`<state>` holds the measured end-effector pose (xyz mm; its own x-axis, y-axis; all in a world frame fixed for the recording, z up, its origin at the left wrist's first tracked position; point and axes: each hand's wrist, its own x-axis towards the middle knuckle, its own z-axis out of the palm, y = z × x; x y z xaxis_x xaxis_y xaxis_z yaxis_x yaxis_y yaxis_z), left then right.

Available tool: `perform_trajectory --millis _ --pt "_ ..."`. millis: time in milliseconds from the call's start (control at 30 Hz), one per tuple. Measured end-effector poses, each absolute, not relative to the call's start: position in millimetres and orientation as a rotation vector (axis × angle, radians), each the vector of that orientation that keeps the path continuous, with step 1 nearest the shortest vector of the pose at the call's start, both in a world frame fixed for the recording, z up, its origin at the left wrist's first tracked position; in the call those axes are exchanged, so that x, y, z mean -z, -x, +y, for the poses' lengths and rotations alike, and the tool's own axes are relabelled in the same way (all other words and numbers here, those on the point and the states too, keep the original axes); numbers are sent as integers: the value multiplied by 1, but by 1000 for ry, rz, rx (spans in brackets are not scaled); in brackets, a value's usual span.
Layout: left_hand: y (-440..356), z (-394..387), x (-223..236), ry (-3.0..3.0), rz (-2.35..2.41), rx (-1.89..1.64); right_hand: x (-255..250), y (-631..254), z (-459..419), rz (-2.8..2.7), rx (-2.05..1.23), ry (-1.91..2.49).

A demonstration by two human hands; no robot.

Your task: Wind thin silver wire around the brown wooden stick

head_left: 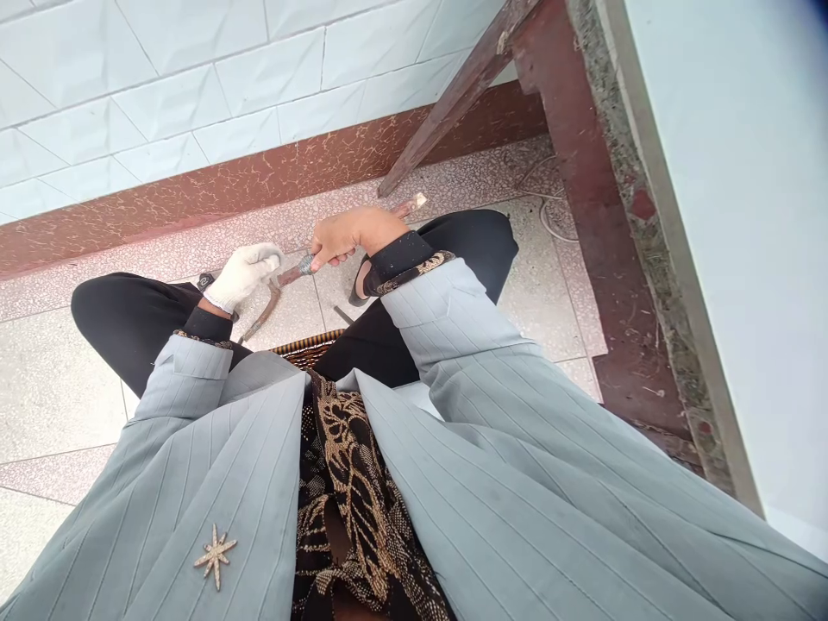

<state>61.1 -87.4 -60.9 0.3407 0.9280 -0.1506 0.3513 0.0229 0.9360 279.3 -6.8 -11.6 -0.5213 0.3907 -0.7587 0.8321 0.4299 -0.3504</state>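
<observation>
My bare right hand (353, 233) is wrapped around the wooden handle of a sickle (266, 312). The handle's pale end sticks out beyond my wrist, and grey wire is wound around it in front of my fingers. The rusty curved blade bends down toward my lap. My left hand (239, 274), in a white knit glove, is closed beside the joint of handle and blade, its thumb and fingertips brought together. Whatever those fingertips pinch, if anything, is too small to make out.
A tiled wall (213, 95) with a red-brown baseboard (259, 177) runs ahead. At the right, a dark red wooden frame (575, 164) with a slanting leg (446, 99) supports a pale top (730, 198). Thin wire (548, 216) lies near it. Woven wicker (310, 347) shows below me.
</observation>
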Motion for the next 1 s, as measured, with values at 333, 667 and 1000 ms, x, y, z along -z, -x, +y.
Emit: perform_trajectory --millis 333,667,1000 --pt "-62 -85 71 -1353 1203 -741 -7 -289 -9 2062 1577 -710" --pt "-69 -88 69 -1325 1166 -660 14 -291 4 2304 1884 -1808" --pt "-65 -88 71 -1491 1148 -643 30 -267 -1 2207 841 -1343"
